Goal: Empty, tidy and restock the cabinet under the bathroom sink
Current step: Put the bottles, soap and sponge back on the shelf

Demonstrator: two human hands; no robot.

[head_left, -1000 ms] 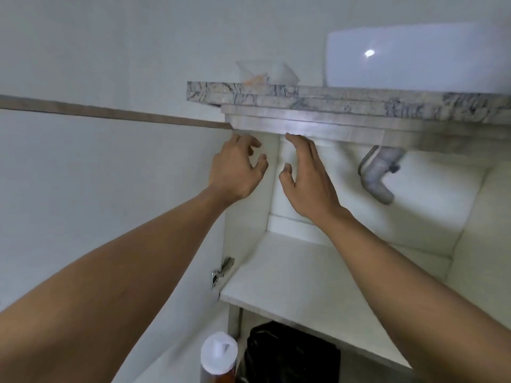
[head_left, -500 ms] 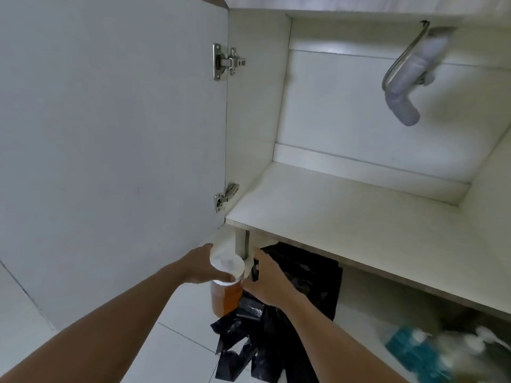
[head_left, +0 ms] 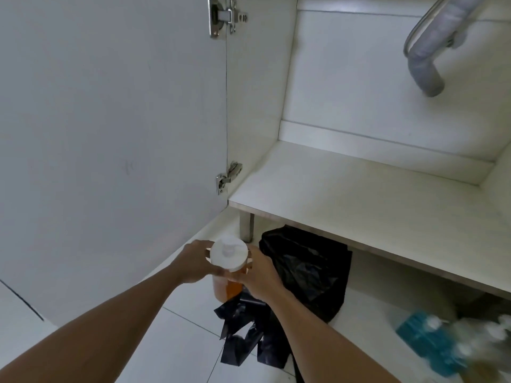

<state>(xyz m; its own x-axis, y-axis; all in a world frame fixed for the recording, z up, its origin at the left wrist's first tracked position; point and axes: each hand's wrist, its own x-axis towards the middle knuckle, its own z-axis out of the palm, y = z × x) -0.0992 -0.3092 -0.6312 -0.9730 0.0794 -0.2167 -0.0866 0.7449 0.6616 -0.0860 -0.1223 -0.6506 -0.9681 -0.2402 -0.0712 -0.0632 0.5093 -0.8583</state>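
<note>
An orange bottle with a wide white cap (head_left: 228, 253) is held low in front of the open cabinet, above the floor tiles. My left hand (head_left: 193, 262) grips it from the left and my right hand (head_left: 258, 275) from the right, both just under the cap. The white cabinet shelf (head_left: 359, 200) above and to the right is bare. The grey drain pipe (head_left: 425, 56) hangs from the cabinet's top right.
The white cabinet door (head_left: 110, 134) stands open on the left, with two metal hinges. A crumpled black plastic bag (head_left: 307, 275) lies on the floor under the shelf. Blurred teal and white bottles (head_left: 453, 341) sit at the lower right.
Both hands dropped from the underside of the counter to the orange bottle on the floor and took hold of it. The bottle now sits a little higher between them.
</note>
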